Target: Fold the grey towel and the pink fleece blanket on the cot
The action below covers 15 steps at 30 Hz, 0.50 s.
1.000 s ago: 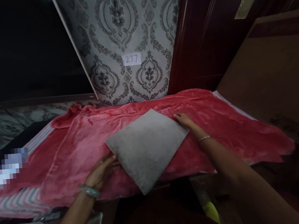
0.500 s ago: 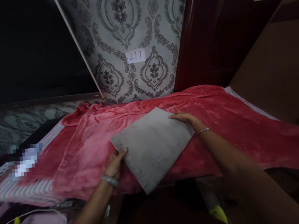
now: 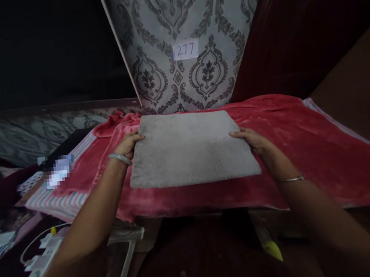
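Observation:
A flat grey rectangular mat with a slightly rough, fuzzy-looking surface is held over the red blanket, its long sides running left to right. My left hand, with a pale bangle at the wrist, grips its left edge, thumb on the upper face. At the right edge my right hand holds it the same way, a thin bracelet on that wrist. The other fingers of both hands are mostly hidden beneath the mat. Whether the mat touches the blanket, I cannot tell.
A large dark screen stands at the back left. Patterned wallpaper carries a paper label with a handwritten number. Striped cloth shows under the blanket's left side. A white power strip lies at lower left, near my left forearm.
The mat has turned from a diagonal position to lie square to me, and sits higher in view. Both hands have kept hold of its edges. My view has shifted a little left and down.

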Each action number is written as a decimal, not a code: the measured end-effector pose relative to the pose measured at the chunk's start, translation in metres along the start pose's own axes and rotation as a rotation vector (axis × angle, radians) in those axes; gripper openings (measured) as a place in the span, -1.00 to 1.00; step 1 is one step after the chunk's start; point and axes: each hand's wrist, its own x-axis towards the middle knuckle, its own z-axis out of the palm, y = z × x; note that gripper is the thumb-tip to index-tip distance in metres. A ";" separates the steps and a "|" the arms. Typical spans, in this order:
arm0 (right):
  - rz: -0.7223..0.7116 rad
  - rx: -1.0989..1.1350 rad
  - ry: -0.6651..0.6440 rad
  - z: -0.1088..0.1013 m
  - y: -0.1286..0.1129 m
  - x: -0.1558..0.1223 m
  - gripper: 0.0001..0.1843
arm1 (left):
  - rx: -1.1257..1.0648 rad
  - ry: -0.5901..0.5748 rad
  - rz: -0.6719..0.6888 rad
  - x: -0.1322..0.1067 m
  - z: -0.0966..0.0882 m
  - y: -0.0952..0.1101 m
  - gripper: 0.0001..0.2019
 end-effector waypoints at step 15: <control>-0.237 -0.653 0.185 0.087 -0.029 0.025 -0.34 | 0.934 -0.046 0.299 0.017 0.029 -0.025 -0.42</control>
